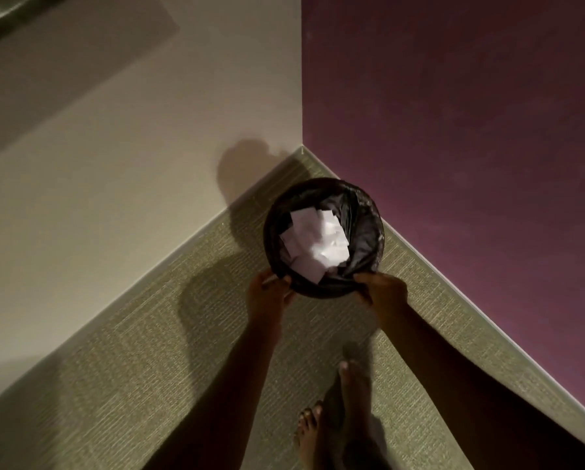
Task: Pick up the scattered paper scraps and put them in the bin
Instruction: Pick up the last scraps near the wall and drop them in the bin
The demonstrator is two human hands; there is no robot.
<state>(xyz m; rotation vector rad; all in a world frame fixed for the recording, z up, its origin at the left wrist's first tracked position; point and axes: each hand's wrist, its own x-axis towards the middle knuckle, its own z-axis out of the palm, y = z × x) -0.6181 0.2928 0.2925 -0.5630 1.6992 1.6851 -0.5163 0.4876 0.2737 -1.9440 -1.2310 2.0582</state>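
So the scraps [318,239] are in the bin [318,292] here: a loose heap of flat white paper pieces, mostly squarish with straight cut edges, piled across the middle and left of the inside. The bin is round and dark, lined with a glossy black plastic bag [365,232] that is crinkled and folded over the rim, with deep pleats on the right side.

We've got both hands on the near rim. Our left hand [267,293] grips the near-left edge with the fingers curled over it, and our right hand [381,288] clamps the near-right edge, thumb on top of the bunched-up bag. We can't tell whether the bin sits on the floor or is lifted a bit.

It's tucked close into the far corner of the room. Underneath is a greenish carpet [148,351] with a fine woven, ribbed texture. To the left is a smooth cream wall [114,164], to the right a matte purple wall [454,130], each with a thin pale strip along the bottom. Soft shadows fall on the cream wall and the carpet left of the bin. Near us, our bare feet [352,385] stand on the carpet between our forearms.
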